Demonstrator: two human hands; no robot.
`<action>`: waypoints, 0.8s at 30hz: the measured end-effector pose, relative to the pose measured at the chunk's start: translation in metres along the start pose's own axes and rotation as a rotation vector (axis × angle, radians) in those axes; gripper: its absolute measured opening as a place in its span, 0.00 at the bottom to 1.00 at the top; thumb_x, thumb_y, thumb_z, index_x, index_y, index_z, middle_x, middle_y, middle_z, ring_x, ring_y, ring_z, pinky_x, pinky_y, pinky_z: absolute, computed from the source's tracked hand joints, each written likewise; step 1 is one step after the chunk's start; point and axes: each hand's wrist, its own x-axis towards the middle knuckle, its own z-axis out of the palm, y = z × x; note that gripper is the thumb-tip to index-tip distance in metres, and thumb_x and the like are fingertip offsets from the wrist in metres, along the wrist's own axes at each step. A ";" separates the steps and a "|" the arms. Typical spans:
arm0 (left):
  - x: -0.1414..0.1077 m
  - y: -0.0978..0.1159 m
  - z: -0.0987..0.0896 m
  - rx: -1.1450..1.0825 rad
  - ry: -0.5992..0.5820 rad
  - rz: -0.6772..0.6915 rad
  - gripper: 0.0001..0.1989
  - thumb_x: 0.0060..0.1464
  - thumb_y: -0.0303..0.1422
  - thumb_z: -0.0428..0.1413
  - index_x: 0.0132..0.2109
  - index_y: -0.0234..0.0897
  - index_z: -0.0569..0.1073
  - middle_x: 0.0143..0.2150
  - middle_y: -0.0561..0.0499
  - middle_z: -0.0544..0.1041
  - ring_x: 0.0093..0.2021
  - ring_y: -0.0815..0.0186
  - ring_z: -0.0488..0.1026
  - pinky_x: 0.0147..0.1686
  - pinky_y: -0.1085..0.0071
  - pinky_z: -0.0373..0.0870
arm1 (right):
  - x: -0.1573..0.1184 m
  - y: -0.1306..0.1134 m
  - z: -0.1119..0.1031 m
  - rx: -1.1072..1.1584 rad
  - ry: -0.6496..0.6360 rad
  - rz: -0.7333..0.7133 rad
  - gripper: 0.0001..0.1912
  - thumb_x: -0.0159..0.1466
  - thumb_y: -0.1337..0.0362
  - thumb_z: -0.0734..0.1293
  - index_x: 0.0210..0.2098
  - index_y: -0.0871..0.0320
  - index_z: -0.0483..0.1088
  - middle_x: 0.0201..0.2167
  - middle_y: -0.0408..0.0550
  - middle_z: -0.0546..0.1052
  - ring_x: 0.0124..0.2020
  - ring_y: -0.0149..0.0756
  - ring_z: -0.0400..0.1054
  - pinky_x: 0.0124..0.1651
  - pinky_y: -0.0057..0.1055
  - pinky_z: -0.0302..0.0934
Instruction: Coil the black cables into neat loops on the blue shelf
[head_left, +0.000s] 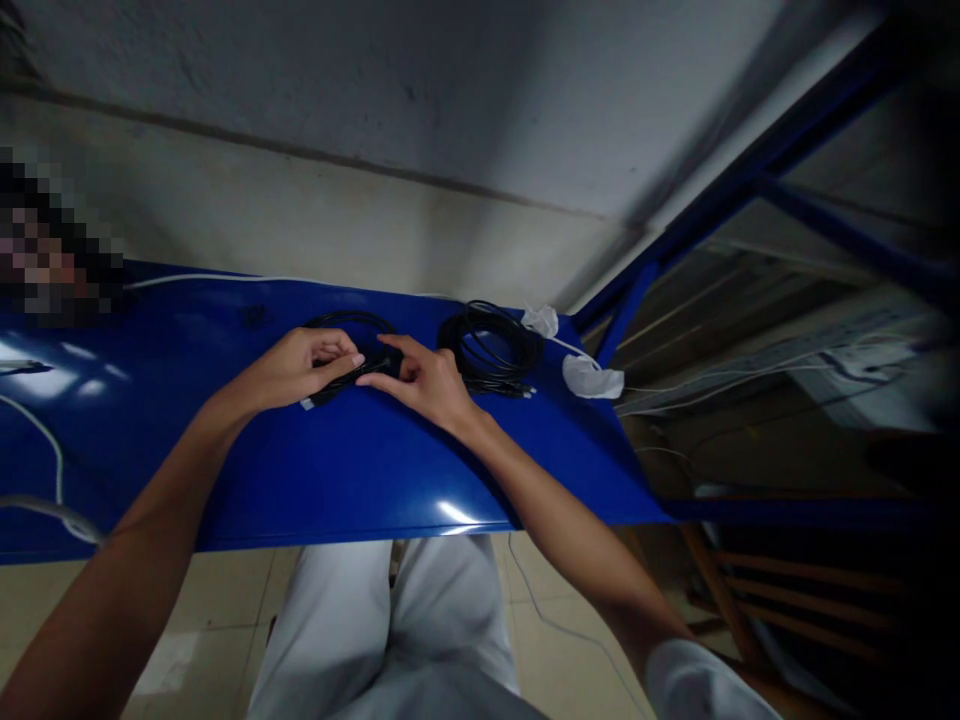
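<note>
A coiled black cable (352, 320) lies on the blue table (337, 480), partly covered by both hands. My left hand (315, 362) is closed around the left side of this coil, its thumb and fingers pressed on the strands. A light-coloured connector end (307, 403) sticks out below it. My right hand (420, 378) is at the coil's right side, thumb and index finger spread apart near a dark part of the cable, with nothing visibly gripped. To its right rests a second coil of black cable (499, 345), its connector ends pointing right.
Two crumpled white pieces (592, 377) lie at the table's right end beside a white cord. Another white cable runs along the wall (375, 220). White cables curve at the left. A blue frame (626, 310) rises at the right; a pixelated area covers the upper left.
</note>
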 end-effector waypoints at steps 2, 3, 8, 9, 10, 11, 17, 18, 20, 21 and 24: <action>-0.002 -0.001 -0.004 0.008 -0.072 -0.014 0.19 0.61 0.51 0.64 0.38 0.39 0.81 0.32 0.48 0.82 0.31 0.62 0.78 0.30 0.71 0.71 | 0.001 -0.005 -0.013 -0.058 -0.008 -0.044 0.32 0.66 0.39 0.75 0.58 0.57 0.80 0.23 0.38 0.75 0.24 0.30 0.68 0.33 0.27 0.61; -0.003 -0.002 -0.006 0.022 -0.111 -0.016 0.18 0.62 0.51 0.63 0.37 0.39 0.82 0.32 0.48 0.82 0.31 0.62 0.78 0.29 0.72 0.71 | 0.001 -0.007 -0.023 -0.084 0.004 -0.059 0.29 0.68 0.40 0.74 0.56 0.56 0.81 0.24 0.39 0.77 0.24 0.31 0.68 0.34 0.28 0.62; -0.002 -0.007 -0.006 0.167 -0.271 0.033 0.15 0.62 0.46 0.62 0.33 0.41 0.83 0.27 0.52 0.78 0.27 0.66 0.73 0.27 0.73 0.64 | -0.016 0.003 -0.092 -0.255 0.100 -0.104 0.23 0.71 0.47 0.74 0.58 0.54 0.80 0.44 0.51 0.84 0.44 0.43 0.79 0.51 0.39 0.72; -0.002 -0.007 -0.005 0.177 -0.295 0.041 0.15 0.61 0.45 0.62 0.33 0.41 0.84 0.27 0.52 0.79 0.27 0.66 0.73 0.28 0.73 0.64 | -0.022 0.010 -0.106 -0.309 0.084 -0.117 0.25 0.69 0.48 0.76 0.59 0.55 0.79 0.52 0.55 0.83 0.52 0.48 0.78 0.58 0.44 0.71; -0.002 -0.006 -0.003 0.177 -0.319 0.046 0.14 0.61 0.45 0.63 0.34 0.42 0.84 0.28 0.52 0.79 0.28 0.65 0.74 0.29 0.73 0.64 | -0.028 0.017 -0.118 -0.368 0.050 -0.115 0.28 0.67 0.49 0.77 0.61 0.56 0.78 0.57 0.59 0.81 0.58 0.52 0.76 0.64 0.48 0.68; -0.003 -0.004 -0.002 0.169 -0.345 0.048 0.13 0.60 0.45 0.64 0.34 0.42 0.85 0.29 0.52 0.80 0.29 0.65 0.75 0.30 0.73 0.65 | -0.034 0.026 -0.129 -0.421 0.007 -0.095 0.31 0.65 0.49 0.79 0.62 0.57 0.77 0.60 0.61 0.79 0.62 0.55 0.74 0.68 0.52 0.66; -0.009 0.014 0.001 0.038 -0.508 0.060 0.10 0.58 0.44 0.67 0.37 0.45 0.88 0.34 0.49 0.86 0.34 0.60 0.82 0.35 0.71 0.72 | -0.055 0.061 -0.152 -0.492 -0.207 -0.001 0.18 0.72 0.55 0.73 0.57 0.59 0.80 0.58 0.63 0.82 0.60 0.55 0.77 0.66 0.50 0.68; -0.009 0.016 0.001 0.024 -0.501 0.072 0.10 0.58 0.45 0.67 0.38 0.45 0.88 0.35 0.49 0.87 0.35 0.59 0.83 0.36 0.70 0.73 | -0.056 0.062 -0.151 -0.485 -0.216 -0.003 0.17 0.74 0.55 0.72 0.55 0.59 0.81 0.55 0.62 0.83 0.57 0.53 0.79 0.63 0.47 0.70; -0.008 0.017 -0.001 0.011 -0.391 0.106 0.13 0.60 0.47 0.66 0.40 0.46 0.88 0.38 0.48 0.87 0.38 0.58 0.84 0.38 0.69 0.75 | -0.057 0.063 -0.150 -0.493 -0.222 -0.017 0.15 0.76 0.56 0.69 0.53 0.59 0.80 0.50 0.60 0.84 0.51 0.50 0.81 0.57 0.43 0.72; -0.007 0.015 -0.002 0.012 -0.286 0.122 0.14 0.61 0.49 0.65 0.41 0.46 0.88 0.39 0.48 0.88 0.39 0.58 0.84 0.39 0.69 0.76 | -0.058 0.063 -0.149 -0.515 -0.212 -0.023 0.15 0.77 0.56 0.67 0.53 0.59 0.80 0.48 0.59 0.85 0.49 0.49 0.81 0.55 0.42 0.72; -0.001 0.002 -0.006 0.076 0.082 0.114 0.17 0.63 0.50 0.62 0.43 0.43 0.86 0.42 0.46 0.87 0.43 0.58 0.83 0.45 0.66 0.76 | -0.058 0.064 -0.149 -0.606 -0.153 -0.037 0.15 0.78 0.56 0.65 0.51 0.58 0.80 0.43 0.56 0.85 0.45 0.48 0.80 0.52 0.40 0.71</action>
